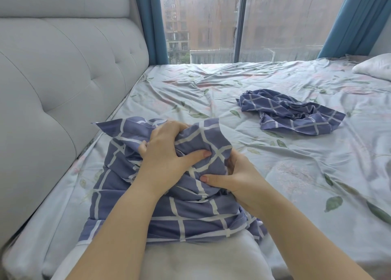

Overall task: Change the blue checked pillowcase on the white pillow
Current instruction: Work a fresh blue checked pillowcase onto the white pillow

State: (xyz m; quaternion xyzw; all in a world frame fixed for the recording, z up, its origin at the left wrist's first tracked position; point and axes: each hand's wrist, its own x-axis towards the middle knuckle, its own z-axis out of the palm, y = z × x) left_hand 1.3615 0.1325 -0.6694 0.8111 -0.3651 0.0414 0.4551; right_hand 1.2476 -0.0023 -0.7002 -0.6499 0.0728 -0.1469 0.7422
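Observation:
A white pillow (190, 258) lies on the bed right in front of me, its near end bare. A blue checked pillowcase (190, 218) covers its far part, bunched up at the top. My left hand (167, 152) grips a gathered fold of that pillowcase, thumb pressed into the cloth. My right hand (239, 180) clutches the bunched fabric from the right side, thumb on top. A second blue checked pillowcase (289, 114) lies crumpled and empty on the bed to the right, apart from both hands.
The bed carries a pale floral sheet (275, 169), wrinkled. A padded grey headboard (53, 89) runs along the left. Another white pillow (376, 69) sits at the far right edge. A large window (243, 21) with blue curtains stands behind the bed.

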